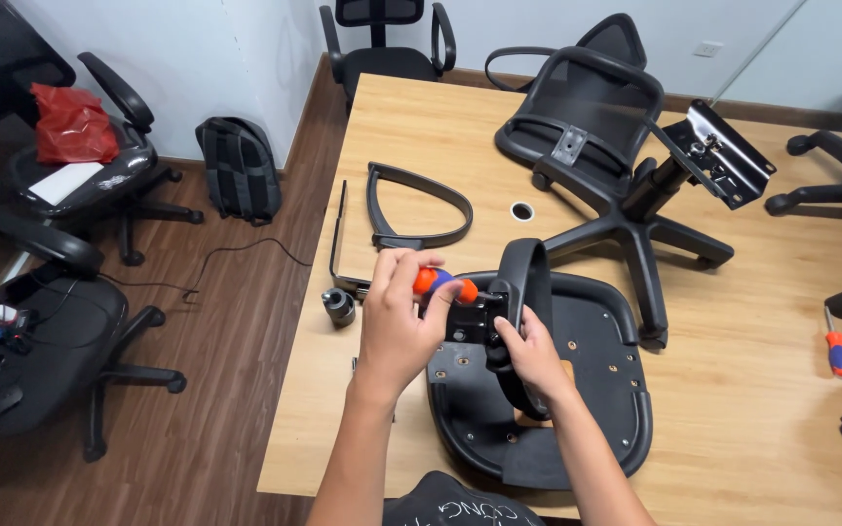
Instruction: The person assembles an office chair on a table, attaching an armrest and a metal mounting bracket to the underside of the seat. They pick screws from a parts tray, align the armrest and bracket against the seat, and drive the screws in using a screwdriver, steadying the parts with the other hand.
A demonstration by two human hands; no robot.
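An upturned black chair seat (pixel 596 390) lies on the wooden table (pixel 411 127) in front of me. A black armrest (pixel 526 278) stands upright against the seat's left side. My right hand (pixel 530 353) grips the armrest's lower part. My left hand (pixel 397 317) is closed on a screwdriver (pixel 443 282) with an orange and blue handle; its tip points right at the armrest's bracket.
A second loose armrest (pixel 411 200) lies beyond my hands, a small black knob (pixel 339 305) at the table's left edge. A chair backrest (pixel 582 107), star base (pixel 635 234) and metal plate (pixel 723 151) lie behind. Another screwdriver (pixel 838 353) rests far right. Office chairs and a backpack (pixel 238 168) stand left.
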